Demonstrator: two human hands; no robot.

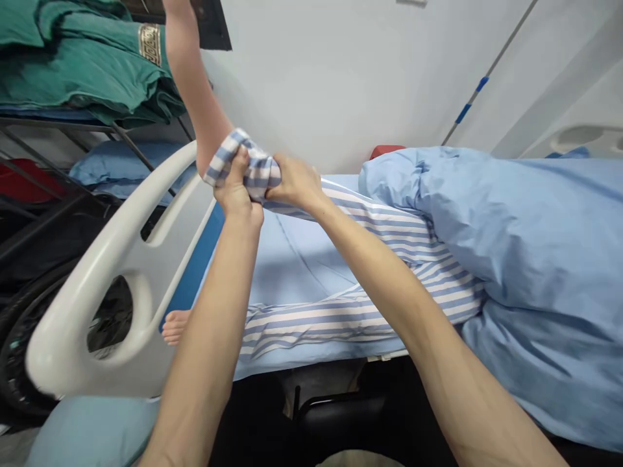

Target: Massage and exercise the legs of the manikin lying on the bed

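Head view: we clench the bunched cuff of a blue-and-white striped pajama trouser leg (248, 167) in both hands, our left hand (237, 188) gripping its left side and our right hand (294, 183) closed on its right. The cuff sits around a raised bare leg (195, 84), just above the hands. Below the hands, a bare foot (175, 326) lies on the blue bedsheet (296, 259) beside the white bed rail (97, 305); to their right, a blue quilt (501, 227) covers the lying person.
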